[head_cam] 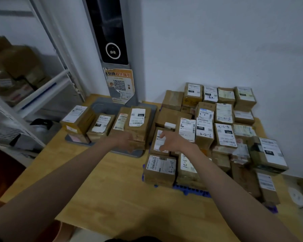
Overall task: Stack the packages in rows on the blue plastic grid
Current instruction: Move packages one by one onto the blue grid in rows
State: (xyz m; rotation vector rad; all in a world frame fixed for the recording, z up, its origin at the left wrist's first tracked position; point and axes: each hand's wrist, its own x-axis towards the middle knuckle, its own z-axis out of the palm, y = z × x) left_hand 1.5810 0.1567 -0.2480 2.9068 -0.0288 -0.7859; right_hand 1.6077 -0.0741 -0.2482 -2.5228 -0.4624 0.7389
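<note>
Reaching forward from the bottom of the frame, two bare arms stretch over a light wooden tabletop (101, 180) toward brown cardboard packages. At right of centre, many packages (217, 130) stand packed side by side in rows on a blue plastic grid (191, 189), of which only the near edge shows at lower centre right; most carry white shipping labels facing up, some with handwritten numbers. Their long axes mostly run from the near edge toward the white wall (217, 41) at the top of the frame, and the rows run left to right. The right hand (171, 141) hovers palm down over a labelled package (158, 144) near the left end of the block, fingers spread and loosely bent, the fingertips at or just above its label; whether they touch it cannot be told. The left hand (128, 139) is at the near end of a larger package (135, 123) at centre frame, which lies flat on a grey base plate (138, 153), long axis pointing away toward the wall; its fingers seem curled against that near end, but the view is blurred and a firm grip cannot be confirmed. Two more packages lie left of it, one with a white label (101, 124) and another (77, 119) further left, angled toward the upper right. A grey upright post (112, 32) with a dark scanner panel and an orange notice with a QR code (120, 84) rises from the base. White shelving (42, 91) holding blurred boxes fills the upper left.
</note>
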